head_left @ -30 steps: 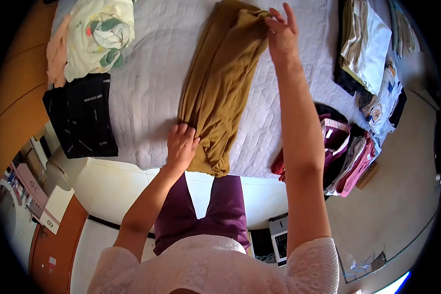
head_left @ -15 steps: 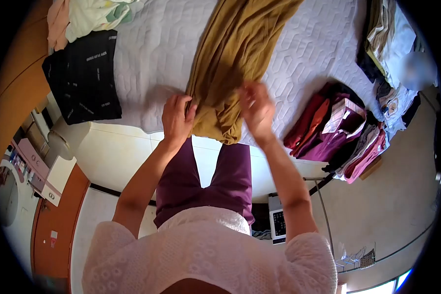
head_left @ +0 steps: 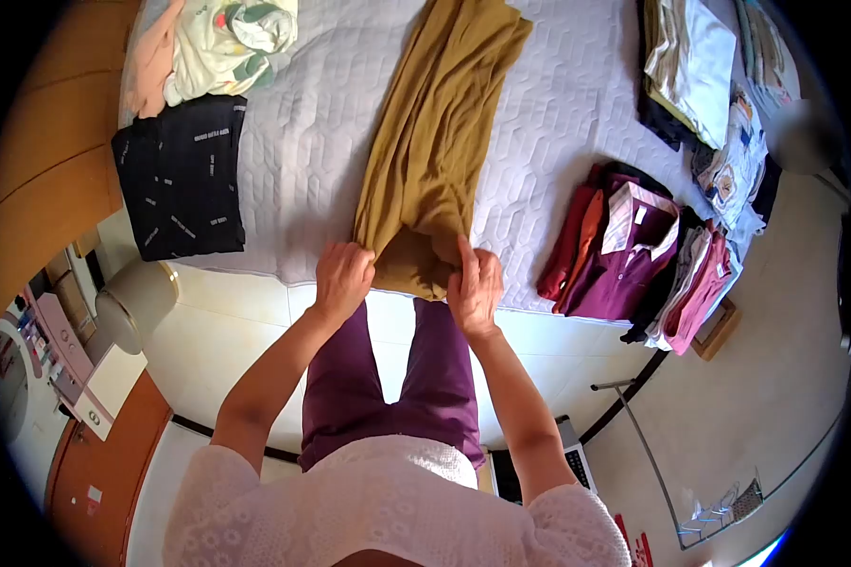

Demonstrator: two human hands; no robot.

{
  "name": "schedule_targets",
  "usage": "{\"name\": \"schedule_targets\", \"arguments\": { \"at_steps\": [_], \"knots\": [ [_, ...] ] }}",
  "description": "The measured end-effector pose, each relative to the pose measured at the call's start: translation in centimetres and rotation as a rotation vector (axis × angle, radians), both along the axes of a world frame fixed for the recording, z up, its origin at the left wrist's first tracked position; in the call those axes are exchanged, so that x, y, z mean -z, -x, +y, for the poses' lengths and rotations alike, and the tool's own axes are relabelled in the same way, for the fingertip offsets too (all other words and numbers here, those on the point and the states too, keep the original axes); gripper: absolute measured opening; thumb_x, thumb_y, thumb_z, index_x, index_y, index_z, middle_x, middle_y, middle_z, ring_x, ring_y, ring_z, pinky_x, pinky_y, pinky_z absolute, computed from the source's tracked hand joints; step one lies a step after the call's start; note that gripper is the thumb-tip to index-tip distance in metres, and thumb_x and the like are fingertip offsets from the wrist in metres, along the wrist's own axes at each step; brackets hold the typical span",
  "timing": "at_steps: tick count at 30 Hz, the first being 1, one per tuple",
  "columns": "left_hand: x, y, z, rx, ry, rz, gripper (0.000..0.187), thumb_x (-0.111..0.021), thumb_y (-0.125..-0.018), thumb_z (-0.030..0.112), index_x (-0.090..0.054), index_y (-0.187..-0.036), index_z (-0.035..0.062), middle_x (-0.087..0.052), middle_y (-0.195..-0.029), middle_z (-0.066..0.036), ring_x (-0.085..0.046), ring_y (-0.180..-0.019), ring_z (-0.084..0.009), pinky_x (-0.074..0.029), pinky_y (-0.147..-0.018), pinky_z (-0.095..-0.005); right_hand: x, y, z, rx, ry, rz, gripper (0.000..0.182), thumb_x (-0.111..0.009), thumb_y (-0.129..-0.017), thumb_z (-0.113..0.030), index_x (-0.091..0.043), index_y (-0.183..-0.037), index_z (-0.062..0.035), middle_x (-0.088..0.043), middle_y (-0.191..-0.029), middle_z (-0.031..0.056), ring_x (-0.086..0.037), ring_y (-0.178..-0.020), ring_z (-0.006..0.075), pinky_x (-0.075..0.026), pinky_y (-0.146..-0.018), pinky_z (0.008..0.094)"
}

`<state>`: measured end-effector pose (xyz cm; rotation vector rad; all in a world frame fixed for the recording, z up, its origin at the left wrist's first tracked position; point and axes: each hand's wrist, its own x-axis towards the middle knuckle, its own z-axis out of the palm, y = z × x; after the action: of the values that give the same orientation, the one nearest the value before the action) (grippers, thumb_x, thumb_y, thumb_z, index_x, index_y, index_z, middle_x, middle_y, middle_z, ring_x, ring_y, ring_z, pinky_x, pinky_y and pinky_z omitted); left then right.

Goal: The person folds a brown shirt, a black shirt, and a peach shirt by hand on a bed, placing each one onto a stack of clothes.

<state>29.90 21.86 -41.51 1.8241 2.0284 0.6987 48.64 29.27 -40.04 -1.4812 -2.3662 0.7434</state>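
Observation:
A long mustard-brown garment lies lengthwise on the bed, its near end at the mattress edge in front of me. My left hand pinches the left side of that end, fingers curled over the cloth. On the opposite side, my right hand grips the right edge between thumb and fingers. Between the hands the near end gapes, showing a shaded fold of the same cloth. Wrinkles run along the garment toward its far end, which reaches the top of the view.
A folded black garment with white lettering lies left, below a pale printed garment. Folded shirts, a maroon one among them, sit on the right near the bed edge. Beyond them are white clothes. A stool stands at left.
My right hand has come down to the garment's near right edge and taken hold. The near end, bunched before, is now spread between both hands. The view has shifted slightly.

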Motion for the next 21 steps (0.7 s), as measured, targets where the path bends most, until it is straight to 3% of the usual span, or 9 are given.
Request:
{"name": "schedule_targets", "arguments": {
  "at_steps": [3, 5, 8, 13, 15, 17, 20, 21],
  "knots": [
    [0.4, -0.4, -1.1, 0.018, -0.027, 0.068, 0.021, -0.054, -0.06, -0.002, -0.042, -0.074, 0.0078, -0.045, -0.062, -0.006, -0.047, -0.058, -0.0223, -0.037, -0.054, -0.0351, 0.8, -0.5, -1.7, -0.093, -0.059, -0.056, 0.052, -0.05, -0.058, 0.004, -0.047, -0.109, -0.006, -0.045, -0.082, 0.0091, -0.047, -0.073, 0.0256, -0.042, -0.064, 0.0339],
    [1.5, -0.9, -1.9, 0.07, 0.14, 0.111, 0.019, -0.052, -0.061, -0.002, -0.042, -0.074, 0.0073, -0.046, -0.062, -0.007, -0.048, -0.057, -0.0225, -0.038, -0.054, -0.0348, 2.8, -0.8, -3.1, -0.108, -0.03, -0.116, 0.047, -0.052, -0.06, 0.001, -0.048, -0.107, -0.006, -0.046, -0.082, 0.0097, -0.048, -0.071, 0.0256, -0.042, -0.064, 0.0344],
    [3.0, -1.3, -2.2, 0.059, 0.308, 0.125, 0.017, -0.052, -0.061, -0.001, -0.041, -0.073, 0.0064, -0.048, -0.065, -0.01, -0.05, -0.062, -0.0263, -0.04, -0.055, -0.0365, 3.0, -0.4, -3.3, -0.16, 0.151, -0.243, 0.026, -0.054, -0.066, -0.009, -0.055, -0.092, -0.0052, -0.049, -0.081, 0.011, -0.051, -0.066, 0.0262, -0.042, -0.059, 0.0358],
    [2.2, -1.0, -0.9, 0.099, 0.463, 0.046, 0.017, -0.056, -0.064, 0.005, -0.042, -0.073, 0.0049, -0.05, -0.072, -0.012, -0.052, -0.068, -0.0291, -0.041, -0.057, -0.0378, 1.4, 1.1, 2.0, -0.05, -0.057, -0.048, 0.024, -0.06, -0.069, -0.019, -0.055, -0.088, -0.0051, -0.051, -0.075, 0.0108, -0.05, -0.068, 0.0271, -0.041, -0.059, 0.0363],
    [1.5, -0.8, -0.8, 0.03, 0.319, -0.056, 0.019, -0.059, -0.066, 0.011, -0.045, -0.076, 0.0043, -0.051, -0.075, -0.011, -0.052, -0.069, -0.0289, -0.041, -0.057, -0.0384, 1.3, 2.2, 4.8, -0.012, -0.086, -0.049, 0.034, -0.056, -0.073, -0.017, -0.051, -0.105, -0.0066, -0.05, -0.098, 0.0154, -0.049, -0.087, 0.0307, -0.042, -0.072, 0.0377],
    [0.9, -0.3, -0.4, -0.092, 0.247, -0.024, 0.022, -0.059, -0.069, 0.016, -0.047, -0.084, 0.0045, -0.049, -0.075, -0.012, -0.051, -0.07, -0.0297, -0.04, -0.059, -0.0388, 1.3, 3.3, 7.4, -0.149, -0.13, -0.091, 0.045, -0.055, -0.073, -0.017, -0.041, -0.117, -0.0119, -0.036, -0.122, 0.0146, -0.034, -0.111, 0.032, -0.031, -0.088, 0.0396],
    [1.2, 0.6, 0.0, -0.156, 0.261, 0.014, 0.027, -0.057, -0.073, 0.018, -0.045, -0.092, 0.0037, -0.05, -0.081, -0.014, -0.051, -0.07, -0.0298, -0.041, -0.061, -0.038, 3.9, 3.2, 9.6, -0.235, -0.117, -0.191, 0.047, -0.056, -0.073, -0.018, -0.04, -0.117, -0.0135, -0.033, -0.124, 0.013, -0.03, -0.115, 0.0295, -0.029, -0.09, 0.04],
    [1.7, 0.7, -0.2, -0.254, 0.319, -0.094, 0.03, -0.056, -0.075, 0.02, -0.043, -0.096, 0.0032, -0.05, -0.083, -0.013, -0.051, -0.07, -0.0279, -0.041, -0.062, -0.0361, 4.6, 2.7, 9.7, -0.249, -0.118, -0.237, 0.048, -0.056, -0.072, -0.018, -0.04, -0.117, -0.0136, -0.034, -0.124, 0.0127, -0.031, -0.115, 0.0284, -0.03, -0.09, 0.039]
  ]
}}
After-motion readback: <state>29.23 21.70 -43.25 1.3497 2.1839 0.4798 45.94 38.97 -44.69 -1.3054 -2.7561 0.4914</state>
